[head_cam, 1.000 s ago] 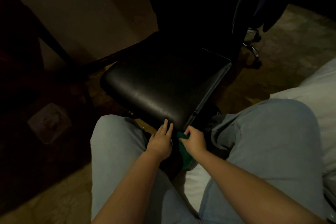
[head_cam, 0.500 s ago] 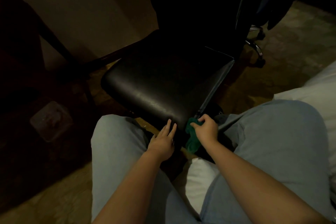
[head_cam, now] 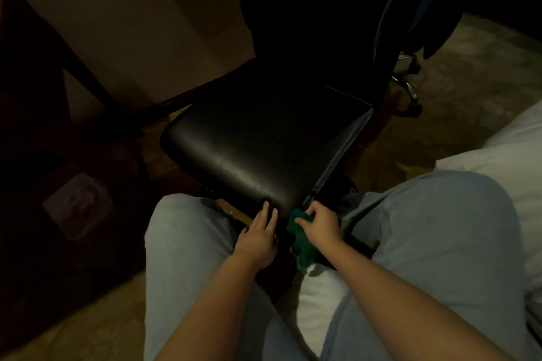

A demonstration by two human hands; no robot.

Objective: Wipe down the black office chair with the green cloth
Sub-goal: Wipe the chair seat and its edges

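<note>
The room is dim; a mottled brownish floor [head_cam: 475, 76] runs under a black office chair [head_cam: 258, 149], whose glossy padded seat faces the camera and whose tall backrest rises into shadow at the top; a dark garment [head_cam: 434, 9] hangs down the right side of the backrest, and below it a chrome leg with a caster [head_cam: 412, 97] stands on the floor; a plain pale wall [head_cam: 140, 17] fills the upper left, with dark wooden furniture [head_cam: 32, 76] before it; a clear lidded container [head_cam: 77, 205] lies on the floor to the left of the seat; white bedding [head_cam: 510, 152] shows at the right edge and again between the person's knees, which are clad in light blue jeans [head_cam: 181, 246].

The left hand [head_cam: 258, 239] lies flat, its fingers [head_cam: 266, 209] straight and close together, the tips touching the front edge of the seat near its right front corner; it holds nothing; the right hand [head_cam: 321, 224] is just beside it at that corner, its fingers [head_cam: 311, 211] curled round the green cloth [head_cam: 302, 246], gripping it bunched against the seat's corner while the loose end of the cloth hangs down below the hand, between the knees.
</note>
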